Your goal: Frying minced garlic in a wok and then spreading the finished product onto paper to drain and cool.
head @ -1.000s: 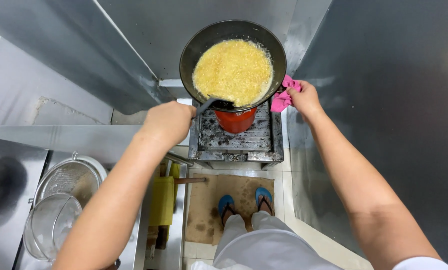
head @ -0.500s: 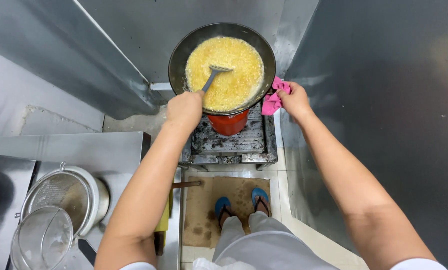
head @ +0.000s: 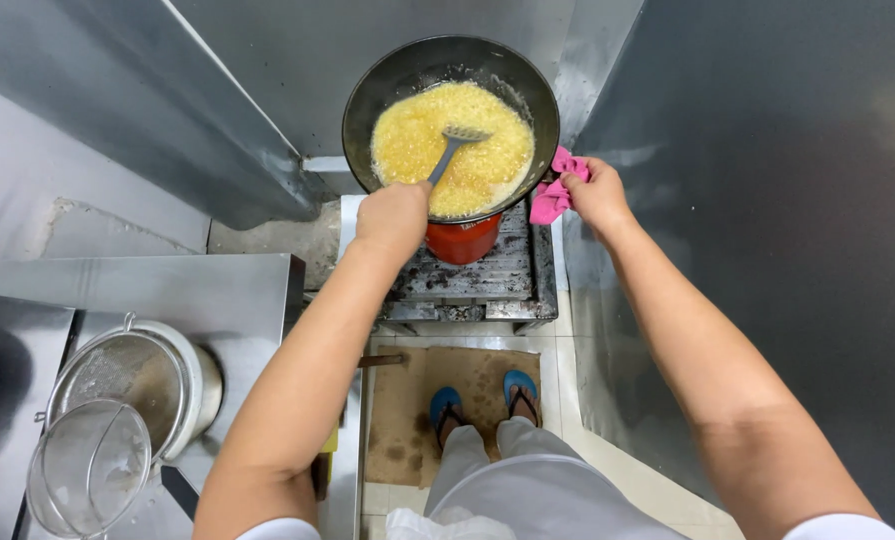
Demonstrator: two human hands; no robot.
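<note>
1. Left hand (head: 392, 218) fingers wrapped around the spatula (head: 451, 148), its head in yellow food.
2. Right hand (head: 597, 192) pinches a pink cloth (head: 552, 196) on the wok (head: 387, 80) rim, atop the burner (head: 467, 280).

Bright even light, sharp, wide-angle distortion

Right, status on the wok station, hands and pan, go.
Left hand gripping the spatula, head in the yellow mix. Right hand holds the wok rim through a pink cloth. Wok sits on red burner. Nothing obstructing.
</note>
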